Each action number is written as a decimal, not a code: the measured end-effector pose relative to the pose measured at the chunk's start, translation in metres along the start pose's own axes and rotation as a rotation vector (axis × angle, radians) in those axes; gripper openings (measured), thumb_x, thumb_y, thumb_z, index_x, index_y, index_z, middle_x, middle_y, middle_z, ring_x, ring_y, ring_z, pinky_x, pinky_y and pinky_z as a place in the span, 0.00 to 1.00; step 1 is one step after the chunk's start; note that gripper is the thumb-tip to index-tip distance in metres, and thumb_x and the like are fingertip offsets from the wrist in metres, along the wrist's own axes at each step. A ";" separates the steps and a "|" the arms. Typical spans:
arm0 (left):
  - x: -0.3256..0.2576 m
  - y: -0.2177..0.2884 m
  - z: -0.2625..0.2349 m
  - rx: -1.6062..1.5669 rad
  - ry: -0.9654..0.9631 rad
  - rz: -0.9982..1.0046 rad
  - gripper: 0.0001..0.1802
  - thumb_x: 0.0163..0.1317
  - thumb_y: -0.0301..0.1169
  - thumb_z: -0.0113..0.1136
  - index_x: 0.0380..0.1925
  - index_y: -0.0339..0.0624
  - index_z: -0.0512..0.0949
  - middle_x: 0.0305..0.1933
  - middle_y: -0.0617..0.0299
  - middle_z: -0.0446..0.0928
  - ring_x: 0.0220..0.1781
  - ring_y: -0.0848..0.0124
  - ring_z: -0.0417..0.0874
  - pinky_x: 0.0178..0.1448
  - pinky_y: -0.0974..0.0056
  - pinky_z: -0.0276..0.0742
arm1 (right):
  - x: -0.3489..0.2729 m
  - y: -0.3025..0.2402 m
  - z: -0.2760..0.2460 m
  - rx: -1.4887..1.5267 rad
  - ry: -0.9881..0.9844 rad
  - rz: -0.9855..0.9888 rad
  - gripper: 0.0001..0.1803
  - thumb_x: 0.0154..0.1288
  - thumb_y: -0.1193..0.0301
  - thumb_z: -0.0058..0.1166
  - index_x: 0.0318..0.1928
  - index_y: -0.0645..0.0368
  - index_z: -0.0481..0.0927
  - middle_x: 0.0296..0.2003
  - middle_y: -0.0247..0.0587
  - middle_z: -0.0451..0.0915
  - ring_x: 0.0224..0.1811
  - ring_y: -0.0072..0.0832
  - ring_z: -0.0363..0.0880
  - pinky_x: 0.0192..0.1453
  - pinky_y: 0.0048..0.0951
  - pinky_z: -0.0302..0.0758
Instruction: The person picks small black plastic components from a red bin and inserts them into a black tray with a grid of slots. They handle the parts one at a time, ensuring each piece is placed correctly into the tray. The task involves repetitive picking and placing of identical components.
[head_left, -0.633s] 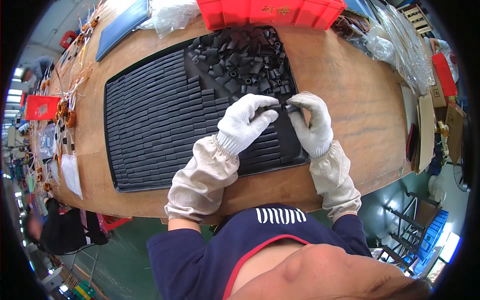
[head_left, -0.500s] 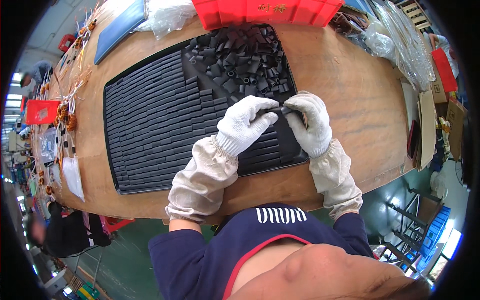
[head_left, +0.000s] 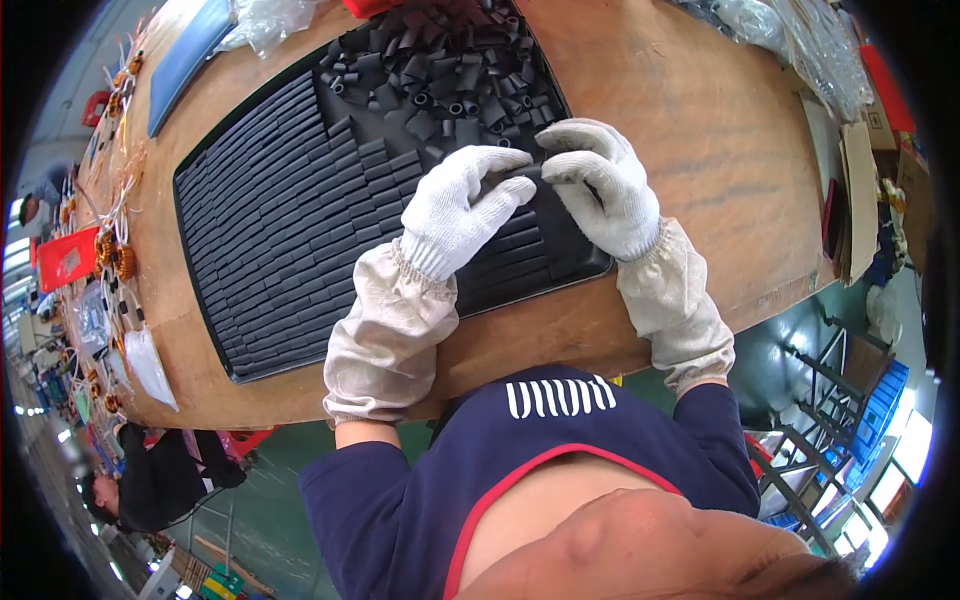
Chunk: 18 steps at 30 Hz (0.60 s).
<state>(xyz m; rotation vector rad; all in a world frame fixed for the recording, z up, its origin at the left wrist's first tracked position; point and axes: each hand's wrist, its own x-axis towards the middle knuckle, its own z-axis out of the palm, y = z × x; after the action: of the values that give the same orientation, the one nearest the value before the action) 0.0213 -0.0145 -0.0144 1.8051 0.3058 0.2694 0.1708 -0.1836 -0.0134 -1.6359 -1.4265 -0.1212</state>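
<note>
Blue panel (head_left: 188,65), copper-coloured coils (head_left: 125,263) beside red bin (head_left: 67,260), clear plastic (head_left: 822,62), cardboard (head_left: 859,195) at right

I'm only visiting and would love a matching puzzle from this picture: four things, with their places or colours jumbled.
1. Neat rows of black pieces
2. Loose black pieces
3. Gloves
4. Blue panel

A. White
B. Heaped in the far right part of the tray
C. On the table, to the tray's upper left
D. Across the tray's left part

Pairs: 1-D, 2-B, 3-A, 4-C
</note>
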 end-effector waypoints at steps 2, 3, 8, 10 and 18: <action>0.000 0.002 0.003 0.063 0.022 0.061 0.16 0.65 0.31 0.73 0.52 0.42 0.86 0.43 0.59 0.84 0.37 0.75 0.82 0.44 0.67 0.80 | -0.004 0.005 0.000 0.022 -0.021 -0.010 0.17 0.54 0.85 0.64 0.42 0.52 0.86 0.50 0.47 0.86 0.55 0.50 0.84 0.64 0.46 0.78; 0.000 0.002 0.003 0.102 0.026 0.077 0.16 0.63 0.32 0.75 0.50 0.43 0.87 0.42 0.59 0.84 0.38 0.72 0.83 0.44 0.66 0.80 | -0.003 0.006 -0.002 0.018 -0.005 0.010 0.17 0.54 0.86 0.63 0.42 0.52 0.86 0.50 0.47 0.86 0.55 0.49 0.84 0.63 0.46 0.78; 0.004 0.011 0.010 0.527 -0.147 0.473 0.16 0.48 0.37 0.80 0.38 0.52 0.88 0.50 0.56 0.80 0.53 0.54 0.81 0.60 0.52 0.77 | -0.007 0.012 -0.005 0.182 0.279 0.325 0.12 0.62 0.87 0.60 0.42 0.59 0.88 0.48 0.46 0.87 0.52 0.42 0.86 0.58 0.36 0.82; -0.006 0.008 0.023 0.658 -0.179 0.504 0.16 0.48 0.40 0.80 0.37 0.54 0.87 0.56 0.58 0.79 0.59 0.53 0.78 0.64 0.50 0.73 | -0.007 0.020 -0.009 0.065 0.282 0.279 0.10 0.62 0.86 0.61 0.43 0.62 0.87 0.46 0.45 0.87 0.50 0.39 0.87 0.57 0.34 0.82; -0.007 -0.002 0.024 0.765 -0.289 0.461 0.18 0.52 0.46 0.77 0.40 0.55 0.86 0.62 0.56 0.76 0.68 0.50 0.73 0.70 0.47 0.69 | -0.005 0.021 -0.006 -0.031 0.250 0.230 0.11 0.61 0.83 0.64 0.43 0.59 0.88 0.42 0.44 0.88 0.48 0.43 0.87 0.56 0.38 0.81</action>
<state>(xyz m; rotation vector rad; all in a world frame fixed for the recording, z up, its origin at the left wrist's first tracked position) 0.0225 -0.0384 -0.0228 2.6310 -0.2629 0.2196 0.1897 -0.1894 -0.0248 -1.7313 -1.0459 -0.2081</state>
